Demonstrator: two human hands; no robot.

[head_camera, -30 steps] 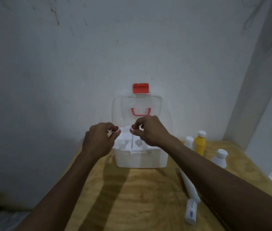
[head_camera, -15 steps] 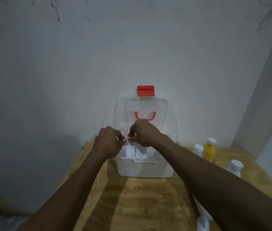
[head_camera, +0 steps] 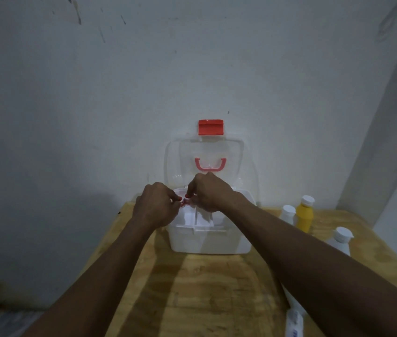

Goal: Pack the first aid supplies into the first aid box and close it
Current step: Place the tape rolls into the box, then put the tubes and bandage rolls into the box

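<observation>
We see a white first aid box point(head_camera: 210, 242) standing on a wooden table point(head_camera: 216, 288), pushed back near the grey wall point(head_camera: 95, 93). Its clear lid point(head_camera: 210, 152) stands upright against that wall, red latch point(head_camera: 210, 127) at the top and red carry handle point(head_camera: 210, 164) showing through, so the inside is free to load. A white divided tray point(head_camera: 202, 218) sits in the top of the box.

Both hands meet over the back left part of the tray. The left hand point(head_camera: 156, 207) and the right hand point(head_camera: 210, 192) each have their fingers closed in a pinch on a small red-and-white piece point(head_camera: 184, 200). The two pinches nearly touch. The piece is too small and too covered for us to name it, or to say whether it is one thing or two. We judge that the hands hold it this finely so as to seat it in a narrow tray compartment.

To the right of the box, supplies wait unpacked within reach of the right arm: a yellow bottle point(head_camera: 304, 216) with a white cap, a white bottle point(head_camera: 287, 214) just beside it, and another white bottle point(head_camera: 340, 239) nearer to us. A white tube point(head_camera: 294, 324) lies at the near right edge, partly hidden under the forearm.

We judge that packing is at an early stage, with the lid staying open until those are in.
</observation>
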